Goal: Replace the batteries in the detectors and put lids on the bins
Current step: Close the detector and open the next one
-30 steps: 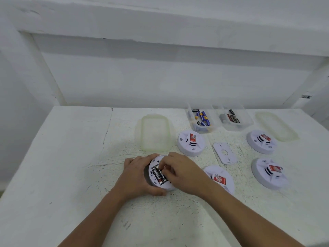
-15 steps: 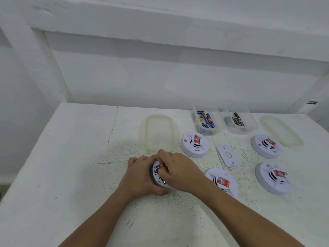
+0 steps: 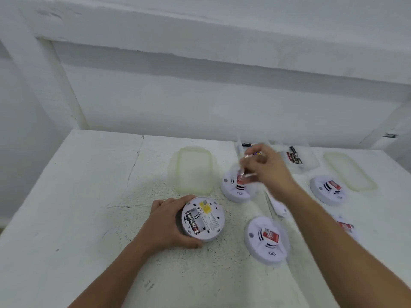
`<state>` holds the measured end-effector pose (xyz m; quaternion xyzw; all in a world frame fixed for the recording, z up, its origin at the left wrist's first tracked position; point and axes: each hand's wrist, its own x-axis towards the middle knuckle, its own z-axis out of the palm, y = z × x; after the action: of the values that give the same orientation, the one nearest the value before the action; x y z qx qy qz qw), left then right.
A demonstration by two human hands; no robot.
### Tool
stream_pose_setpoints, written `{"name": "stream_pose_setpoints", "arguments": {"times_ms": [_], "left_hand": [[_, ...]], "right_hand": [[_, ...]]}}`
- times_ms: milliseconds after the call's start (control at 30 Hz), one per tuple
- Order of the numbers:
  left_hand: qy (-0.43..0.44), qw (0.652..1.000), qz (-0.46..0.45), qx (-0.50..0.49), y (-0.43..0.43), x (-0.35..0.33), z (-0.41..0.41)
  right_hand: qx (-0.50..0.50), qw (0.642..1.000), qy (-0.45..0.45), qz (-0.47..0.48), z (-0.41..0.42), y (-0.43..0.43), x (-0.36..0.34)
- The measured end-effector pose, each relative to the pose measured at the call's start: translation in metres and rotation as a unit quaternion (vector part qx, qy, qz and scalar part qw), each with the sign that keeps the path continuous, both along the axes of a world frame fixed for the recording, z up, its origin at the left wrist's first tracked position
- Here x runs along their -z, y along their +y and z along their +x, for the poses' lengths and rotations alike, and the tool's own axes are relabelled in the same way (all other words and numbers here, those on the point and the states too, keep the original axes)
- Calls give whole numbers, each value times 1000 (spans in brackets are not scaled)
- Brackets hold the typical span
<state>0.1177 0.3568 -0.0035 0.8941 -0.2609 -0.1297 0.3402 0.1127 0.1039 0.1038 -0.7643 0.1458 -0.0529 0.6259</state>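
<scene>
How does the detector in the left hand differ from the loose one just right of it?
The held detector lies back side up, its battery bay open with one black battery in it; the loose detector lies face up, showing a red label and vent slots. The left hand grips the held detector's rim; nothing touches the loose detector, which rests on the table. Both are round, white and similar in size.

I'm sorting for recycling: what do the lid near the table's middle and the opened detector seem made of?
The lid: probably translucent plastic, faintly green, matte; the tabletop shows through it. The opened detector: likely hard white moulded plastic, smooth; moulded slots and ribs show on its back.
</scene>
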Motion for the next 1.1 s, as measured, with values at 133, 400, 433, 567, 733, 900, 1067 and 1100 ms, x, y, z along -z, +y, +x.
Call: {"name": "stream_pose_setpoints", "arguments": {"times_ms": [133, 400, 433, 567, 733, 900, 1067, 1100], "left_hand": [[24, 999, 14, -36, -2, 5, 0], [30, 998, -3, -57, -8, -4, -2], [32, 998, -4, -58, -7, -5, -3], [40, 997, 0, -72, -11, -4, -3], [44, 996, -15, -79, -13, -6, -5], [45, 996, -16, -79, -14, -7, -5], [38, 996, -1, -79, -12, -3, -4], [34, 996, 1, -79, -12, -2, -3]], "right_hand": [[98, 985, -17, -144, 35, -85, -16], [96, 907, 166, -374, 80, -177, 21], [87, 902, 180, -381, 83, -178, 26], [54, 883, 211, -416, 94, -186, 41], [50, 866, 207, -453, 92, -188, 48], [53, 839, 212, -498, 96, -194, 49], [33, 839, 224, -495, 94, -193, 39], [41, 843, 212, -493, 91, -192, 34]]}}
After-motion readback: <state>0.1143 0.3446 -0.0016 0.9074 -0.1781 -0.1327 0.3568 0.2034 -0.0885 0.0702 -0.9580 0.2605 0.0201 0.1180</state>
